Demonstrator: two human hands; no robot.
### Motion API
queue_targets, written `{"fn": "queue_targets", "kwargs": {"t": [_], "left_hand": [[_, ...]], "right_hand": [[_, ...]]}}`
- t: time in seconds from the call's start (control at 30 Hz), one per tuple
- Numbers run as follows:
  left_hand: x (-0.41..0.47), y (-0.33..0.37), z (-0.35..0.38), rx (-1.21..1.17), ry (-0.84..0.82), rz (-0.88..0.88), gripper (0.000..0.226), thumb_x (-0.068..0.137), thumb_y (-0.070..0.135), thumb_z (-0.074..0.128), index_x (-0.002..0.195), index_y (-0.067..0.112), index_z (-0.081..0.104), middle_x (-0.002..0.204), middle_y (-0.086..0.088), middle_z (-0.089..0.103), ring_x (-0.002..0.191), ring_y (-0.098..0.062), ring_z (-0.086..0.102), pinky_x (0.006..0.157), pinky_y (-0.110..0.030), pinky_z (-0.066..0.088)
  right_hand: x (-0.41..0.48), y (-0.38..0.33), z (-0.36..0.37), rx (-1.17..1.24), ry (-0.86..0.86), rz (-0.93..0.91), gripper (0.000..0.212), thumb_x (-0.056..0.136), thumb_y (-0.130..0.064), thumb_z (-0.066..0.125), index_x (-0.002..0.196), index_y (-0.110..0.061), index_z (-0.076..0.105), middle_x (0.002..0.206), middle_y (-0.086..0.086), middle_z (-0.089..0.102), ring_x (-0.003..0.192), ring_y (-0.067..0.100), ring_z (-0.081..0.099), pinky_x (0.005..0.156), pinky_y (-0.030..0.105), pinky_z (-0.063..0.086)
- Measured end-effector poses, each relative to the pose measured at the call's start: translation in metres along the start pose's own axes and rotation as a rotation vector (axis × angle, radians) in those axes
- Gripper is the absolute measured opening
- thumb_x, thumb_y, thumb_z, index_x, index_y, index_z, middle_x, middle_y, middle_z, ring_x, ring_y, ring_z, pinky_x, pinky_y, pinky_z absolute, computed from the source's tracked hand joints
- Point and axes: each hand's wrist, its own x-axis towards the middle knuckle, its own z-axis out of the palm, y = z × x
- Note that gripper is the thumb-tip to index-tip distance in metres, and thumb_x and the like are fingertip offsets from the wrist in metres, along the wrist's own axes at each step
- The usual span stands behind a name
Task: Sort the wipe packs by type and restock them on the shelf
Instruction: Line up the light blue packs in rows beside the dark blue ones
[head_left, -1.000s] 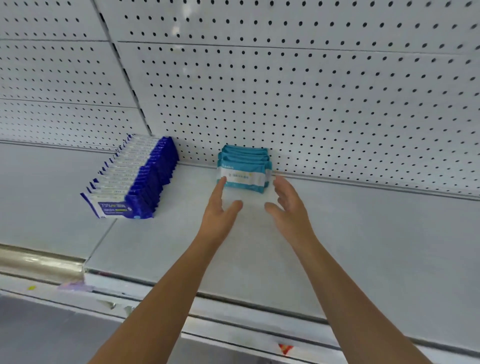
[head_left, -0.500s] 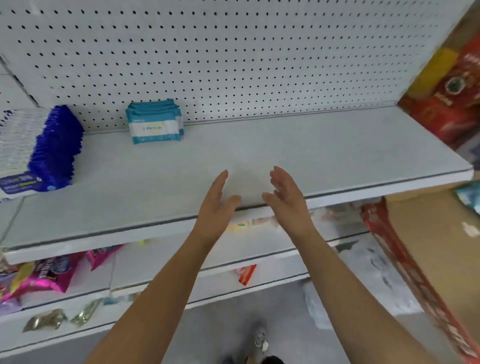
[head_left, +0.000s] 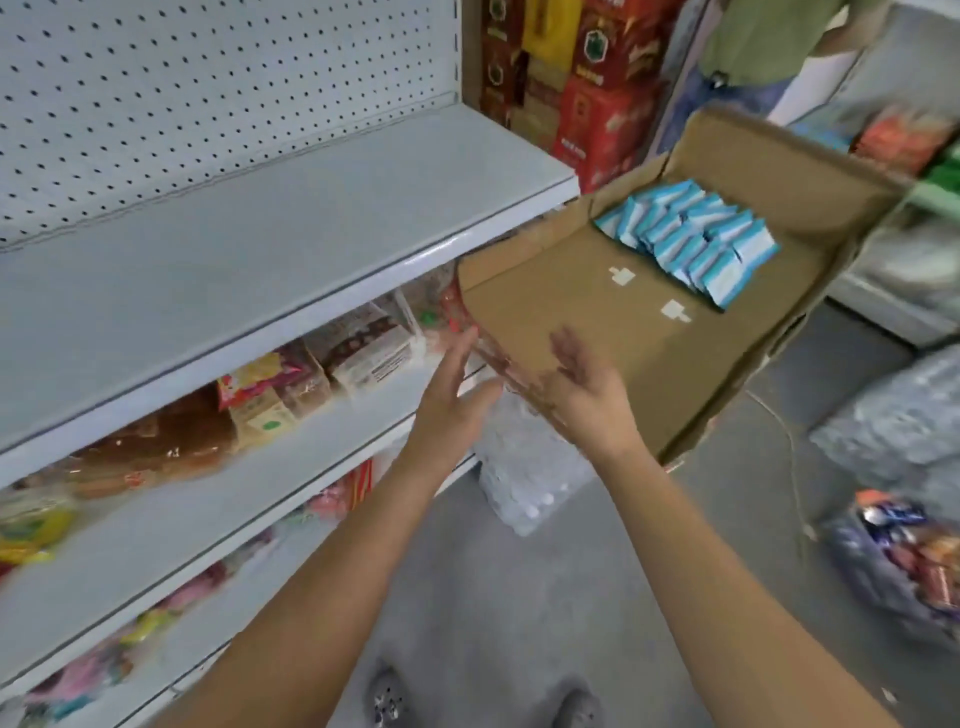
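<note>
Wipe packs in teal-and-white soft wrappers (head_left: 691, 239) stand on edge in a tight bunch at the far right corner of an open brown cardboard box (head_left: 597, 312), well apart from both hands.

Nearest the camera, two grey shoes (head_left: 387, 696) stand on the grey concrete floor (head_left: 519, 597). Both bare forearms reach forward and up. The left hand (head_left: 447, 410) is released, fingers straight and together, holding nothing, just beside the box's near left corner. The right hand (head_left: 587, 395) is likewise released, palm turned inward with its fingers spread above the near edge of the box; whether it touches the cardboard I cannot tell. Below the hands a plastic-wrapped bundle of clear bottles (head_left: 524, 467) sits on the floor, and at the right a blurred clear bag of coloured packets (head_left: 904, 561) lies there too.

To the left, the lower white shelf (head_left: 171, 540) carries bagged bread and snack packets. Above it runs the pale grey metal shelf (head_left: 249, 249), backed by white perforated pegboard (head_left: 208, 93). Beyond the shelf's end stand stacked red printed cartons (head_left: 597, 119), and farther off a person in a green top (head_left: 769, 36).
</note>
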Motion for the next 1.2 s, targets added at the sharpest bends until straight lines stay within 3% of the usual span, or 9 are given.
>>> {"fn": "queue_targets", "kwargs": {"t": [0.1,0.17,0.27,0.43,0.73,1.0,1.1,1.2], "left_hand": [[0.003,0.003,0.085,0.006,-0.062,-0.022,0.065,0.090,0.017,0.061,0.150,0.034,0.041,0.152,0.016,0.043,0.130,0.012,0.043,0.107,-0.017,0.038],[0.006,0.006,0.135,0.007,-0.096,-0.026,0.065,0.089,0.015,0.061,0.149,0.033,0.042,0.150,0.016,0.044,0.122,0.021,0.043,0.101,-0.010,0.038],[0.015,0.014,0.196,0.004,-0.102,-0.054,0.068,0.083,0.025,0.062,0.148,0.033,0.044,0.152,0.017,0.043,0.134,0.011,0.040,0.113,-0.020,0.032],[0.051,0.019,0.269,0.025,-0.115,-0.088,0.069,0.082,0.031,0.063,0.148,0.035,0.043,0.152,0.019,0.043,0.138,0.008,0.038,0.119,-0.033,0.032],[0.178,-0.002,0.373,-0.028,-0.031,-0.186,0.058,0.094,0.015,0.061,0.147,0.025,0.043,0.150,0.010,0.047,0.137,-0.005,0.043,0.114,-0.028,0.035],[0.262,-0.008,0.430,0.146,0.096,-0.308,0.063,0.093,0.020,0.067,0.150,0.014,0.040,0.151,0.000,0.046,0.137,-0.016,0.046,0.113,-0.033,0.039],[0.287,-0.007,0.453,0.187,0.195,-0.346,0.058,0.092,0.026,0.070,0.144,0.012,0.046,0.143,-0.004,0.055,0.121,-0.014,0.056,0.105,-0.030,0.045],[0.308,-0.009,0.478,0.188,0.357,-0.386,0.053,0.089,0.032,0.075,0.134,0.016,0.051,0.125,0.004,0.062,0.100,-0.005,0.059,0.083,-0.014,0.051]], "right_hand": [[-0.004,0.022,-0.078,0.026,0.040,0.025,0.062,0.093,-0.006,0.057,0.151,-0.019,0.038,0.148,-0.001,0.049,0.135,0.010,0.046,0.107,0.019,0.042],[-0.001,0.034,-0.127,0.035,0.073,0.018,0.060,0.094,-0.002,0.057,0.149,-0.017,0.039,0.146,0.002,0.051,0.135,0.013,0.048,0.110,0.025,0.040],[0.005,0.044,-0.185,0.070,0.096,0.047,0.060,0.093,-0.002,0.061,0.148,-0.018,0.042,0.145,0.001,0.052,0.133,0.013,0.050,0.113,0.031,0.039],[0.039,0.062,-0.256,0.072,0.123,0.046,0.058,0.093,-0.004,0.061,0.146,-0.022,0.043,0.141,0.000,0.055,0.130,0.011,0.052,0.108,0.027,0.042],[0.168,0.096,-0.356,-0.092,0.071,0.128,0.055,0.094,-0.008,0.062,0.144,-0.023,0.043,0.137,-0.001,0.057,0.125,0.013,0.054,0.098,0.023,0.045],[0.283,0.114,-0.425,-0.210,-0.019,0.202,0.049,0.089,-0.006,0.065,0.135,-0.020,0.055,0.128,0.002,0.061,0.121,0.016,0.057,0.100,0.029,0.048],[0.332,0.125,-0.447,-0.271,-0.108,0.218,0.049,0.089,-0.005,0.065,0.135,-0.018,0.056,0.124,0.000,0.062,0.120,0.017,0.058,0.097,0.026,0.046],[0.396,0.142,-0.470,-0.290,-0.137,0.206,0.049,0.086,-0.004,0.069,0.131,-0.015,0.057,0.128,0.006,0.062,0.121,0.021,0.059,0.102,0.030,0.045]]}}
